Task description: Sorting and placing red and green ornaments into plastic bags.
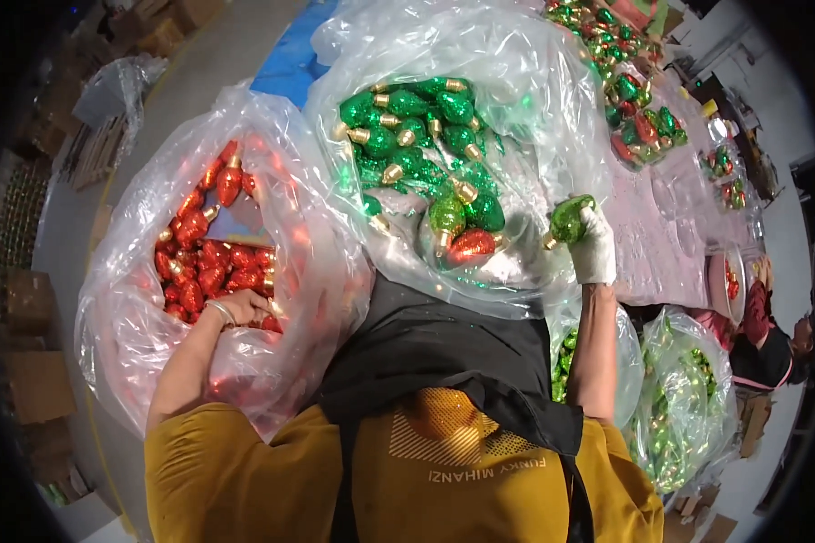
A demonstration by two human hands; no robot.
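The fingers of the gloved right hand (596, 251) are closed around a light green bulb (569, 220), right of centre in the frame. At left, the bare left hand (239, 309) reaches among red bulbs (212, 257) inside a clear bag (310, 226), its grip impossible to tell. At upper centre, a larger bag (552, 100) holds green bulbs (410, 132) and a lone red one (471, 245).
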